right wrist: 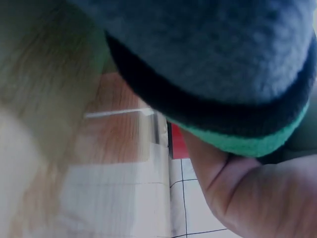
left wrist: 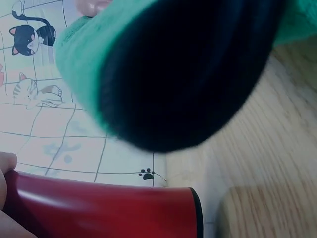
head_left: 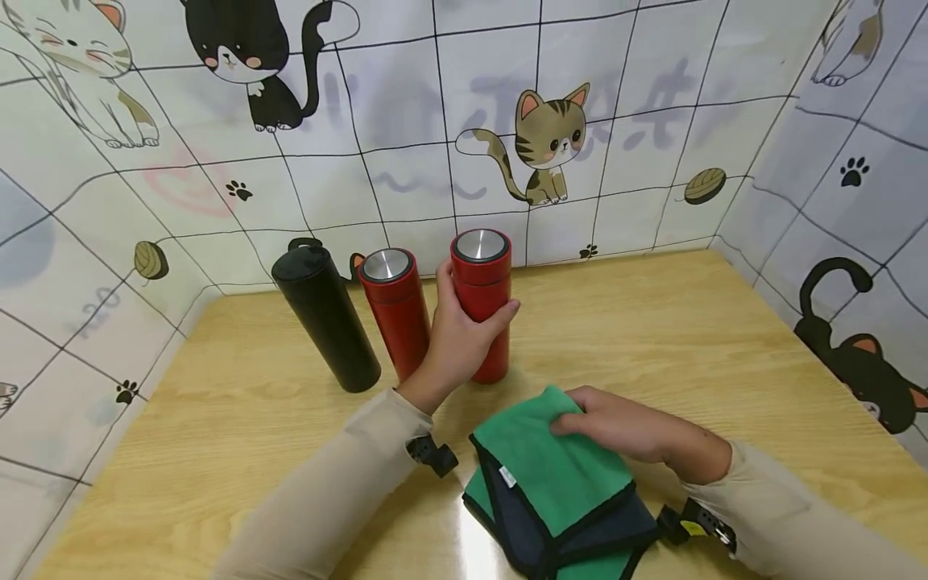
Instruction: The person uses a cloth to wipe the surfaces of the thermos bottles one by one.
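Observation:
My left hand (head_left: 460, 342) grips a red thermos (head_left: 482, 278) with a silver-topped lid, thumb across its front. Whether its base touches the table cannot be told. In the left wrist view, the red thermos (left wrist: 109, 208) lies across the bottom, with fingertips (left wrist: 7, 163) at its side. My right hand (head_left: 616, 423) holds a green towel (head_left: 565, 459) by its upper edge, thumb on top. The towel has a dark grey reverse, black edging and a small white tag; it hangs folded just in front of the thermos. The right wrist view shows its grey side (right wrist: 213, 49) close up.
A second red thermos (head_left: 395, 310) stands just left of my left hand. Left of that is a black bottle (head_left: 326, 318) with a loop on its lid. All are on a wood-grain table (head_left: 638, 322), backed by a cat-printed wall covering (head_left: 406, 97) that also runs along both sides.

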Demonstrator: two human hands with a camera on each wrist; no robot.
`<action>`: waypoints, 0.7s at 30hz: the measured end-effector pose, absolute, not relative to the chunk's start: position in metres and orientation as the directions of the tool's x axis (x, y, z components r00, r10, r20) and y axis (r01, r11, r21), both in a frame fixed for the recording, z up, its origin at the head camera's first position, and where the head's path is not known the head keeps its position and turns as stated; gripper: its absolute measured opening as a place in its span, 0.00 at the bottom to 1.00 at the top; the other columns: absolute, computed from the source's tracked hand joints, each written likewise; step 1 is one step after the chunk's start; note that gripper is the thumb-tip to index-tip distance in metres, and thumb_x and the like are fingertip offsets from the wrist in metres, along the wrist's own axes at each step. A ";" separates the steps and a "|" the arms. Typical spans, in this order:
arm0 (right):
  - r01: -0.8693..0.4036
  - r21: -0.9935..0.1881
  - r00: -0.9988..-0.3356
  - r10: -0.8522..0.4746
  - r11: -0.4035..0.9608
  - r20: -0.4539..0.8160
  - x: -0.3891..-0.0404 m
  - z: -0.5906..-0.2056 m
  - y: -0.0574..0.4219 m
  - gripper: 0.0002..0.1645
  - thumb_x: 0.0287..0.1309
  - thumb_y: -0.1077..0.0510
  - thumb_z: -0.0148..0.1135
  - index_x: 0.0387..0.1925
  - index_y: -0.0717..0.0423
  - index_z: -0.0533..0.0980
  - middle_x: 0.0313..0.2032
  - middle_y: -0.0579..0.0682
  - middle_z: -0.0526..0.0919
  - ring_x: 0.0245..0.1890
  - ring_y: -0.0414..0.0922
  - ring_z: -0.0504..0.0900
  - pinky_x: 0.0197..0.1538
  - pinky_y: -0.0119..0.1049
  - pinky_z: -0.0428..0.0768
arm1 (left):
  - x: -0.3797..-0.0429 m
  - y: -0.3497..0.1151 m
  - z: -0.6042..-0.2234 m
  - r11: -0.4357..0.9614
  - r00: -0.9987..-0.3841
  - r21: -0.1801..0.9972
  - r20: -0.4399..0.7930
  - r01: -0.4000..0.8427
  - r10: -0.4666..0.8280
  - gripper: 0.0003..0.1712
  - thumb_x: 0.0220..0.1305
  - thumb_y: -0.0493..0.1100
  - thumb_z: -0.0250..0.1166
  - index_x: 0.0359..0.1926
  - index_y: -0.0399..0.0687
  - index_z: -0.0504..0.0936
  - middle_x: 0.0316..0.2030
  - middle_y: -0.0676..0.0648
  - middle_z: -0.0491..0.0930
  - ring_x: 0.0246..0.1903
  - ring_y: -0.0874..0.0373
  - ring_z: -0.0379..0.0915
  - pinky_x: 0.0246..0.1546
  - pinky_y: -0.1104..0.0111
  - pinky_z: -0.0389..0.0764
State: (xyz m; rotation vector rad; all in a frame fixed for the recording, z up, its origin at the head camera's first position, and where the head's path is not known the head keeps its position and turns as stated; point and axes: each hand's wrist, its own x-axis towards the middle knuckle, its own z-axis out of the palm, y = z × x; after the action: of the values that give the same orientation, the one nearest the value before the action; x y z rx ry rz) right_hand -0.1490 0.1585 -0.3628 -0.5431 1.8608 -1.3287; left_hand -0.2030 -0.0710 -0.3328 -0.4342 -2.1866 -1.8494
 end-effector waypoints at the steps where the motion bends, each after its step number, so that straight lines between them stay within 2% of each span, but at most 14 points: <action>1: 0.099 -0.930 -0.610 -0.716 0.355 -0.339 -0.149 -0.363 0.158 0.21 0.72 0.54 0.52 0.58 0.62 0.75 0.48 0.54 0.81 0.46 0.46 0.82 0.49 0.37 0.82 | -0.204 -0.072 -0.333 0.155 -0.930 0.917 0.362 0.367 0.060 0.47 0.59 0.45 0.73 0.70 0.62 0.52 0.60 0.53 0.71 0.58 0.55 0.71 0.55 0.55 0.81; 4: 0.124 -0.940 -0.607 -0.725 0.318 -0.325 -0.149 -0.365 0.157 0.25 0.74 0.52 0.50 0.65 0.63 0.69 0.55 0.55 0.80 0.50 0.46 0.82 0.52 0.37 0.81 | -0.208 -0.073 -0.335 0.156 -0.940 0.927 0.338 0.341 0.049 0.48 0.59 0.46 0.73 0.71 0.64 0.51 0.60 0.52 0.71 0.60 0.54 0.70 0.56 0.54 0.80; 10: 0.181 -0.945 -0.605 -0.727 0.272 -0.325 -0.142 -0.370 0.150 0.33 0.75 0.50 0.50 0.72 0.62 0.59 0.60 0.56 0.77 0.54 0.46 0.81 0.54 0.36 0.82 | -0.213 -0.073 -0.343 0.159 -0.951 0.938 0.302 0.309 0.063 0.49 0.59 0.47 0.74 0.71 0.66 0.50 0.61 0.53 0.70 0.60 0.54 0.69 0.57 0.53 0.79; 12: 0.117 -0.948 -0.611 -0.731 0.297 -0.304 -0.141 -0.372 0.149 0.33 0.75 0.49 0.51 0.72 0.61 0.59 0.60 0.56 0.76 0.55 0.47 0.79 0.54 0.35 0.80 | -0.213 -0.073 -0.345 0.163 -0.952 0.938 0.299 0.305 0.060 0.49 0.59 0.48 0.74 0.71 0.66 0.50 0.61 0.53 0.70 0.60 0.54 0.70 0.57 0.53 0.79; 14: 0.002 -0.936 -0.636 -0.722 0.351 -0.272 -0.140 -0.372 0.149 0.29 0.73 0.49 0.54 0.67 0.59 0.62 0.54 0.55 0.77 0.52 0.45 0.78 0.51 0.32 0.78 | -0.213 -0.073 -0.346 0.168 -0.952 0.937 0.300 0.306 0.057 0.49 0.59 0.48 0.74 0.71 0.67 0.50 0.61 0.54 0.70 0.60 0.54 0.69 0.57 0.53 0.79; 18: -0.242 -0.847 -0.715 -0.677 0.473 -0.174 -0.142 -0.372 0.152 0.24 0.67 0.48 0.62 0.54 0.56 0.65 0.37 0.49 0.77 0.38 0.39 0.78 0.39 0.30 0.76 | -0.210 -0.072 -0.348 0.195 -0.952 0.932 0.302 0.307 0.055 0.51 0.57 0.48 0.75 0.71 0.70 0.49 0.61 0.56 0.70 0.61 0.56 0.69 0.58 0.53 0.79; 21: -0.335 -0.762 -0.767 -0.630 0.555 -0.121 -0.141 -0.374 0.154 0.29 0.62 0.48 0.68 0.56 0.55 0.65 0.30 0.45 0.77 0.25 0.35 0.74 0.29 0.29 0.73 | -0.202 -0.072 -0.350 0.217 -0.952 0.927 0.297 0.306 0.071 0.56 0.56 0.47 0.76 0.73 0.72 0.46 0.62 0.56 0.69 0.62 0.56 0.68 0.61 0.52 0.77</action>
State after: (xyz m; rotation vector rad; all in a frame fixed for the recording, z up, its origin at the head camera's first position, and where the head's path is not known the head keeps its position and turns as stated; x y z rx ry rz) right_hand -0.1413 0.1543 -0.3738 -0.7867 2.4115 -1.0642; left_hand -0.2016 -0.0725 -0.3503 -0.3610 -2.2946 -1.8190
